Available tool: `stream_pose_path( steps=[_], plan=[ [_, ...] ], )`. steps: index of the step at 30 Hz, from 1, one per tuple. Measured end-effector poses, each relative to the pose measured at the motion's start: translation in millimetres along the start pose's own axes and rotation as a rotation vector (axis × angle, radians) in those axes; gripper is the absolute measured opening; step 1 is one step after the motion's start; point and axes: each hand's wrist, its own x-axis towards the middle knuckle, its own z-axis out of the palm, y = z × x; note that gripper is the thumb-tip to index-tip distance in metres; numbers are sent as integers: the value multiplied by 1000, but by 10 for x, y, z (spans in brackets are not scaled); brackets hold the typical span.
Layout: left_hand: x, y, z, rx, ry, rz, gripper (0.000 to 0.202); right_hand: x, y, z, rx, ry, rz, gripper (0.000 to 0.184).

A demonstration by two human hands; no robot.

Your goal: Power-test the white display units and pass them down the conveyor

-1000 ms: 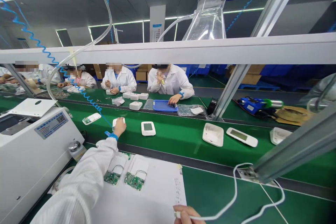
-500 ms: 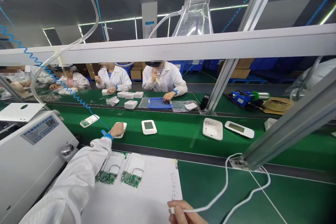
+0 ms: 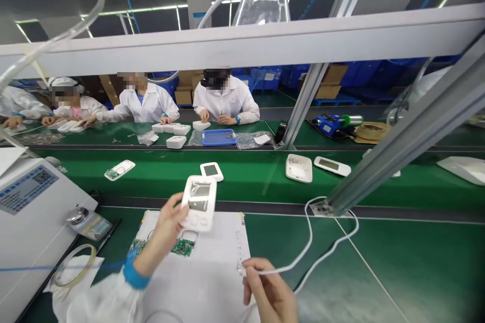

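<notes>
In my left hand (image 3: pixel 166 229) is a white handheld device (image 3: pixel 200 202) with a grey display and buttons, gripped at its left edge and held up over the white paper (image 3: pixel 215 282). A blue strap (image 3: pixel 135 270) circles my left wrist. My right hand (image 3: pixel 271 287) pinches the plug end of a white cable (image 3: pixel 303 257), near the paper's right edge. Green circuit boards (image 3: pixel 183 247) lie on the paper, partly hidden behind my left hand and the device.
Across the green conveyor belt (image 3: pixel 253 181) lie a screened device (image 3: pixel 211 171), an open white casing (image 3: pixel 299 168) and a long device (image 3: pixel 332 165). A metal post (image 3: pixel 401 136) rises at right. A white machine (image 3: pixel 41 232) stands left. Co-workers (image 3: pixel 227 98) sit opposite.
My left hand has lifted the white device off the belt and brought it back over the paper, its screen now showing. My right hand keeps the cable. The view has shifted.
</notes>
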Motion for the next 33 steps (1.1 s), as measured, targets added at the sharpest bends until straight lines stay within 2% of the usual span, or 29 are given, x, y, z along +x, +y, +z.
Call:
stream_pose_path(
  steps=[3, 6, 9, 14, 18, 23, 27, 33],
  plan=[
    [-534, -239, 311, -138, -95, -65, 59, -8, -86, -1, 35, -27, 28, 34],
    [-789, -325, 481, -304, -139, -133, 55, -12, -96, -14, -20, -49, 1, 33],
    [-837, -340, 521, -434, -144, -187, 53, -1, -50, -43, -90, -40, -49, 31],
    [-860, -370, 508, -440, -138, -200, 55, 21, -20, -68, -125, -60, -110, 25],
    [-965, -427, 576, -414, -115, -164, 60, 30, -15, -92, -105, -17, -136, 20],
    [-1097, -404, 688, -309, -83, -14, 71, 62, 2, -130, -42, -67, -83, 17],
    [-1124, -339, 708, -212, -9, 92, 77, 51, -33, -64, -9, -33, -32, 23],
    [-1126, -375, 586, 13, -139, 23, 88, 12, -77, 4, 143, -103, 83, 25]
  ],
)
